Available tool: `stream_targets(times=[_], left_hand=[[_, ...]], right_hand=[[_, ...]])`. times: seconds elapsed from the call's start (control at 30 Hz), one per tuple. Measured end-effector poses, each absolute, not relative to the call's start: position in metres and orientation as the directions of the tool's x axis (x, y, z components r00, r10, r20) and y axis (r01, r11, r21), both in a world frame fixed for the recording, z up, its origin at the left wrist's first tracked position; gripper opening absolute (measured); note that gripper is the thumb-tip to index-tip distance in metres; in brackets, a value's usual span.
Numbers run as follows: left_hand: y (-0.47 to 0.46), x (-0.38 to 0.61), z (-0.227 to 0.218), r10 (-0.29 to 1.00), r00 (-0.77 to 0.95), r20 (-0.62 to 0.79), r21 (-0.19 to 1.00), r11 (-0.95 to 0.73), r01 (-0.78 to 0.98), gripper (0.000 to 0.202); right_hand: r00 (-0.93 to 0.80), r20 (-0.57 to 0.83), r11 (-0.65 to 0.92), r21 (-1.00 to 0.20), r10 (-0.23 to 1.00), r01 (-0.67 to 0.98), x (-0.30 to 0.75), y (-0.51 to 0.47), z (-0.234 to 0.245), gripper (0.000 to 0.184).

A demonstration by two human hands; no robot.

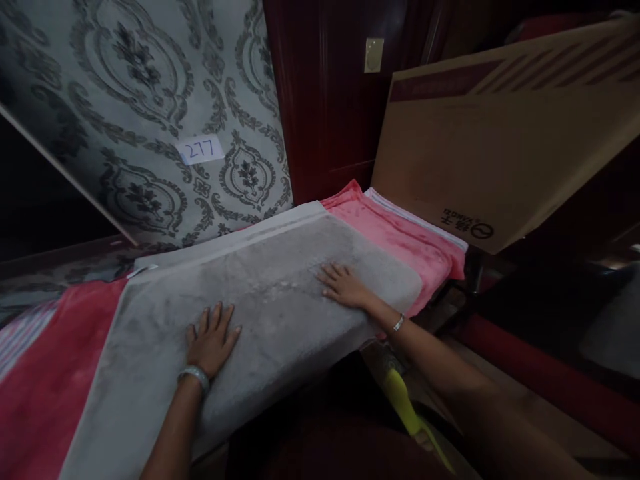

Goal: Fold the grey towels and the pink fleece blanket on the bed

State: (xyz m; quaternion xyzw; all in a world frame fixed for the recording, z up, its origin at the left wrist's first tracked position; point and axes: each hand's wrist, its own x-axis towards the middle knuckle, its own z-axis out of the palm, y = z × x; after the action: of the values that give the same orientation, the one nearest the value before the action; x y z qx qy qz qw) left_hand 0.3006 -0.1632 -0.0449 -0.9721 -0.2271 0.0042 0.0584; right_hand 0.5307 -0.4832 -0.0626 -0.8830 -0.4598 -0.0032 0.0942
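Here, left hand (211, 345), right hand (346, 287); flat on grey cloth (280, 327).

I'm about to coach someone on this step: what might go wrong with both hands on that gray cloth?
The left hand and right hand lie flat on the gray cloth, whose near edge hangs down; a pull toward the person might drag it off.
The pink cloth shows from under its right end, so that layer could bunch or shift.
The bangle on the left wrist is close to the fabric and may snag.
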Motion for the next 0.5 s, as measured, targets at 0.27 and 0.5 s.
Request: stream_targets(times=[0.27, 0.5], left_hand=[[-0.15, 0.28, -0.043, 0.539, 0.842, 0.014, -0.124, -0.835, 0.537, 0.062], [-0.089, 0.168, -0.031, 0.82, 0.572, -0.027, -0.046, -0.573, 0.818, 0.063]], right_hand=[[0.575, 0.117, -0.55, -0.189, 0.81, 0.813, 0.531, -0.52, -0.063, 0.06], [0.761, 0.305, -0.73, -0.232, 0.573, 0.643, 0.598, -0.61, -0.115, 0.065]])
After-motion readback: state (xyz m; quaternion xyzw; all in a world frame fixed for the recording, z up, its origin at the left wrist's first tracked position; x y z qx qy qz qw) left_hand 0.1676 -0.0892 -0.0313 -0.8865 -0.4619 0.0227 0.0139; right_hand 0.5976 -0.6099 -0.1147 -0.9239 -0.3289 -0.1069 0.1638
